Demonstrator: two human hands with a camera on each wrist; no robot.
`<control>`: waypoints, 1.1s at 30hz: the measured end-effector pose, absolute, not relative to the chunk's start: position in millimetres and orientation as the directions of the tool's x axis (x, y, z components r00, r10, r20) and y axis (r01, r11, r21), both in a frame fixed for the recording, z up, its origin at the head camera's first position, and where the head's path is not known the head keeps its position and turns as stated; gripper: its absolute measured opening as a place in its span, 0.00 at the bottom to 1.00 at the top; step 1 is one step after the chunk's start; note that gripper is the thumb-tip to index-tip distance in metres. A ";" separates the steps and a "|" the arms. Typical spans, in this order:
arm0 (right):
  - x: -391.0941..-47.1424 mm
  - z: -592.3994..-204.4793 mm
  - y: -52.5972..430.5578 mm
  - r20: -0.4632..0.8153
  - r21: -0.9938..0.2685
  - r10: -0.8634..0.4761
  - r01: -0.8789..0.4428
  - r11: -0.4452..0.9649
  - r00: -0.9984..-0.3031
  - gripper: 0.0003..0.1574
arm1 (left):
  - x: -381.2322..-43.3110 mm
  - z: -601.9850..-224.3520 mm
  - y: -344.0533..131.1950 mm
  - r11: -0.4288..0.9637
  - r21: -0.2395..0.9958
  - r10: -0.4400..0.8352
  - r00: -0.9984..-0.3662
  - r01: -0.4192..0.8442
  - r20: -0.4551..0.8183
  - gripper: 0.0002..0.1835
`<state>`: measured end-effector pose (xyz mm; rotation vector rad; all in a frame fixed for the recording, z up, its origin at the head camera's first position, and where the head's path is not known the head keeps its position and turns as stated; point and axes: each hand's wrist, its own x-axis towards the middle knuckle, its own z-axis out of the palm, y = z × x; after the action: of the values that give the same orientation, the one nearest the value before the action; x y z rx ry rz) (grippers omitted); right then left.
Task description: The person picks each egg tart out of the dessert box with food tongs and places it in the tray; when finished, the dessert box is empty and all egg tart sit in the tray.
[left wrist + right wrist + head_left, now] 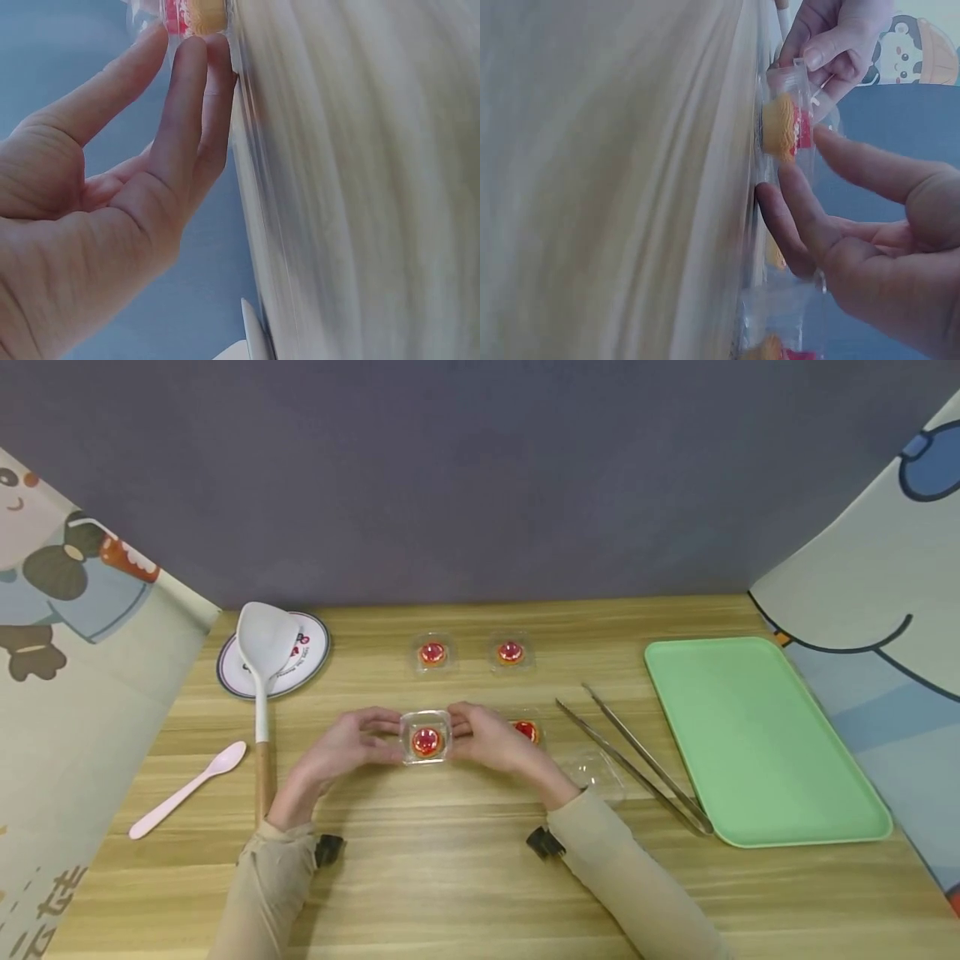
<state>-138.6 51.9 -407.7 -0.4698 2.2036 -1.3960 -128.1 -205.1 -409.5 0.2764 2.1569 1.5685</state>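
Well in from the surface's [420, 877] far edge, left hand [347, 749] and right hand [489, 739] pinch opposite sides of the clear box [426, 719] around its red-topped tart [427, 742], seemingly the closing step, the next move likely wanting an even press!

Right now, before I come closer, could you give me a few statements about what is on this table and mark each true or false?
1. The fingers of the left hand and right hand hold the same clear box. True.
2. The metal tongs are in the right hand. False: the metal tongs lie on the tabletop, left of the green tray.
3. In the head view, the white ladle overlaps the round plate. True.
4. Only one red-topped tart is in sight. False: four show in the head view.
5. The pink spoon lies left of the white ladle. True.
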 end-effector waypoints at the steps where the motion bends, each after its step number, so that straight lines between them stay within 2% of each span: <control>1: -138.8 -408.9 51.4 -0.213 -0.911 -0.529 -0.028 0.411 -0.822 0.45 | -128.0 -409.2 -205.6 0.329 0.939 0.417 -0.876 -0.103 -0.242 0.34; 16: -137.0 -408.6 47.5 -0.190 -0.941 -0.510 0.007 0.338 -0.839 0.41 | -126.9 -409.0 -205.4 0.274 0.952 0.408 -0.881 -0.134 -0.241 0.33; 28: -133.8 -402.8 47.9 -0.170 -0.898 -0.520 -0.086 0.432 -0.837 0.40 | -127.7 -406.7 -203.1 0.310 0.942 0.388 -0.887 -0.129 -0.249 0.34; 33: -131.3 -398.2 49.9 -0.186 -0.862 -0.499 -0.103 0.496 -0.846 0.45 | -127.4 -404.9 -201.9 0.329 0.934 0.377 -0.887 -0.139 -0.265 0.35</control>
<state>-131.3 49.9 -398.2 -0.4989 2.3305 -1.3025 -127.4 -201.9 -404.9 0.2098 2.1616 1.5846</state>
